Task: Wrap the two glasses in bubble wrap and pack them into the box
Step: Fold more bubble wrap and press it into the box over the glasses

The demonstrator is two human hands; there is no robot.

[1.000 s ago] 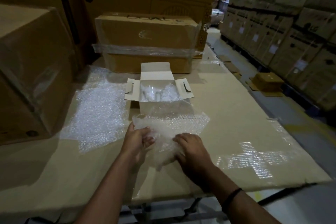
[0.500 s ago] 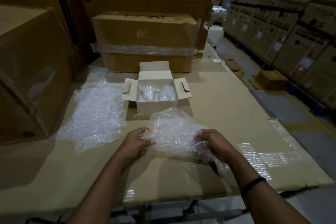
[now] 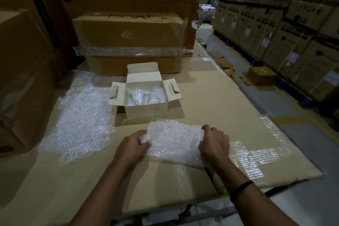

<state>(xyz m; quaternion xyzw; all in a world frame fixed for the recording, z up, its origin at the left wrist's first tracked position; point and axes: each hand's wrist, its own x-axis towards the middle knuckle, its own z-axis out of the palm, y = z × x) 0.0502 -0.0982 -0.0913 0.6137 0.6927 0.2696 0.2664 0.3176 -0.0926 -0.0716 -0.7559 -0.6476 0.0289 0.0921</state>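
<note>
A small white box stands open on the cardboard table top, flaps spread. Two clear glasses stand inside it, side by side. Just in front of the box lies a sheet of bubble wrap, spread nearly flat. My left hand pinches its left edge. My right hand grips its right edge, fingers curled over the top corner. A black band circles my right wrist.
A larger piece of bubble wrap lies to the left of the box. A taped brown carton stands behind it, another big carton at the left. Stacked cartons line the aisle on the right.
The bunched bubble wrap has been pulled open and spread flat between my hands. My right hand moved right to the sheet's far edge.
</note>
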